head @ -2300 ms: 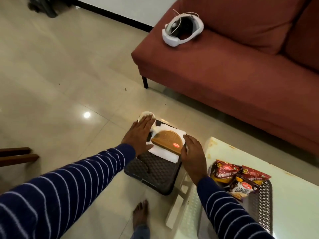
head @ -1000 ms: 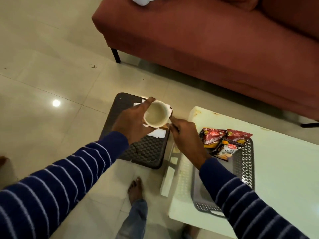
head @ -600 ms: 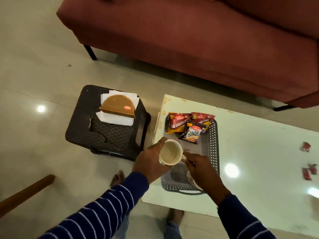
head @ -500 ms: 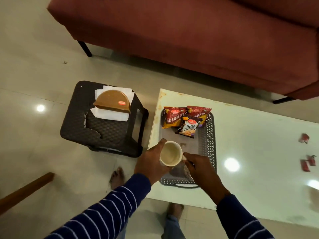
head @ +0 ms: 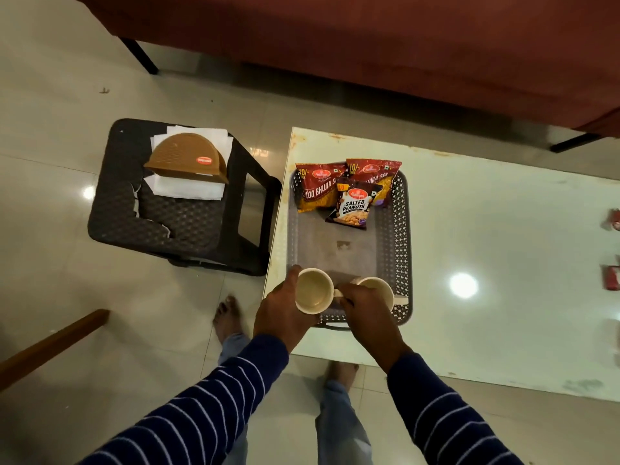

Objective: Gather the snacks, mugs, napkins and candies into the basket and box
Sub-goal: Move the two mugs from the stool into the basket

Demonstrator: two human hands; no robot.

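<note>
Holding a round cream mug in curled left hand fingers, right hand pinched its handle, second cream mug half hidden, grey basket below.

Home living room — red sofa, low table.

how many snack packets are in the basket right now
3, all at the far end of the basket: the aloo bhujia packet on the left, another red packet on the right, and the salted peanuts packet overlapping both. More could be hidden underneath.

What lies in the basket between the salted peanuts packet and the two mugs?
Head view: only bare basket floor between the peanuts packet and the mugs.
</note>
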